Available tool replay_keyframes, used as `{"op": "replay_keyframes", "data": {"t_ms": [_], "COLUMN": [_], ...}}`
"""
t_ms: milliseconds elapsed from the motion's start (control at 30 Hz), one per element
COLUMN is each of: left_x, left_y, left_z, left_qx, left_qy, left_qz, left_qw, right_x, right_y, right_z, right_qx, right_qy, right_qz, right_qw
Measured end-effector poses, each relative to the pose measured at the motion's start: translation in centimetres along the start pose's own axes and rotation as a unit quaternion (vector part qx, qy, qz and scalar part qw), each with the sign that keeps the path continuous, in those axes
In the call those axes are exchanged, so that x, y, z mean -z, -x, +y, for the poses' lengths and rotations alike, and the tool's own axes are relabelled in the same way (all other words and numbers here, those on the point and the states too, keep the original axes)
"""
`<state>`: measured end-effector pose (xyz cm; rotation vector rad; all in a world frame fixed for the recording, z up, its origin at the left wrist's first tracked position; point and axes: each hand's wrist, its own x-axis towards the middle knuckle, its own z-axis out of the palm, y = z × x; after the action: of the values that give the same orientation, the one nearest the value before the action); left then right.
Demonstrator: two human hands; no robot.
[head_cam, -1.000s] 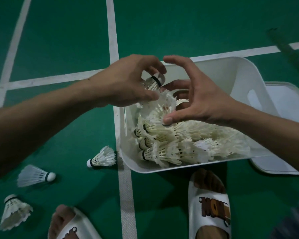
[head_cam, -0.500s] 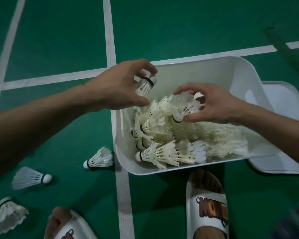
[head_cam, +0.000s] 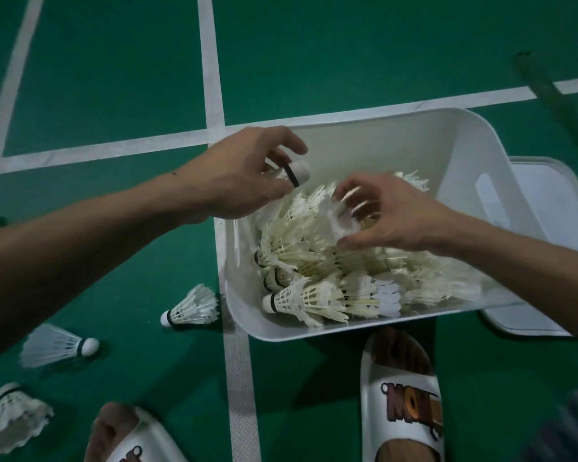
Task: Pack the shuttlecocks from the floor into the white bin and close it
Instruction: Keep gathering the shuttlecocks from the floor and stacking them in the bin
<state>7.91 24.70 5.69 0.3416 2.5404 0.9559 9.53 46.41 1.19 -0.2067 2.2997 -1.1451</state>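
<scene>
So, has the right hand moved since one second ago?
Yes. The right hand has come away from the far rim of the white bin, toward the near side, and pinches a shuttlecock.

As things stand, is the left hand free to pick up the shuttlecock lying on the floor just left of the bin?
Probably not yet: the left hand grips a shuttlecock over the white bin. Nothing blocks the floor shuttlecock itself.

Over the white bin (head_cam: 381, 138), the left hand (head_cam: 244, 171) pinches a black-banded shuttlecock (head_cam: 299, 171), its cork pointing right. The right hand (head_cam: 391, 216) grips the feathers of a second shuttlecock (head_cam: 337, 221) atop the pile (head_cam: 314, 295) inside. The lid (head_cam: 548, 195) lies just beside the bin, and three loose shuttlecocks (head_cam: 194, 306) lie on the green court floor (head_cam: 114, 78) to its left.
</scene>
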Motion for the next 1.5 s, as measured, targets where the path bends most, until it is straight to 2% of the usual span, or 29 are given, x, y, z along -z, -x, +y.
{"op": "replay_keyframes", "data": {"t_ms": [300,467,567,633,767,900,1000,1067,1167,1233,1300,1400,1500], "left_x": [-0.3,-0.5,0.0,0.5,0.0,-1.1,-1.8,-2.6,-3.1,-2.9,-3.0,-3.5,-3.9], "left_y": [0.2,0.2,0.1,0.2,0.3,-0.2,-0.5,-0.6,-1.0,-1.2,-1.2,-0.7,-1.0], "left_z": [0.5,0.9,1.2,1.7,2.7,2.6,2.7,2.8,2.3,1.5,0.7,-0.1,-0.7], "left_qx": [-0.038,-0.052,-0.049,-0.045,-0.056,-0.062,-0.064,-0.069,-0.078,-0.05,-0.029,-0.045,-0.069], "left_qy": [-0.041,-0.017,0.026,0.084,0.204,0.22,0.226,0.197,0.078,-0.022,-0.136,-0.235,-0.284], "left_qz": [0.004,0.002,0.008,0.015,0.004,0.047,0.066,0.067,0.048,-0.01,-0.106,-0.218,-0.226], "left_qw": [0.998,0.999,0.998,0.995,0.977,0.972,0.97,0.976,0.993,0.998,0.985,0.946,0.929], "right_x": [-2.9,-2.1,-0.8,0.3,1.9,2.0,1.9,1.9,2.3,3.3,4.3,4.5,3.3], "right_y": [-0.7,-0.2,0.1,0.3,0.7,0.9,0.8,0.8,0.7,0.7,0.7,0.9,0.9], "right_z": [0.7,0.3,-0.1,-0.3,-0.3,0.5,0.9,0.7,0.5,0.6,0.8,0.9,0.5], "right_qx": [-0.01,-0.004,-0.006,-0.006,0.046,0.086,0.089,0.077,0.068,0.061,0.053,0.039,0.038], "right_qy": [0.14,0.191,0.192,0.159,0.005,-0.093,-0.108,-0.078,-0.005,0.076,0.166,0.257,0.322], "right_qz": [0.04,-0.001,0.003,0.012,0.045,-0.011,0.015,0.041,0.076,0.1,0.105,0.045,-0.029], "right_qw": [0.989,0.982,0.981,0.987,0.998,0.992,0.99,0.993,0.995,0.99,0.979,0.965,0.945]}}
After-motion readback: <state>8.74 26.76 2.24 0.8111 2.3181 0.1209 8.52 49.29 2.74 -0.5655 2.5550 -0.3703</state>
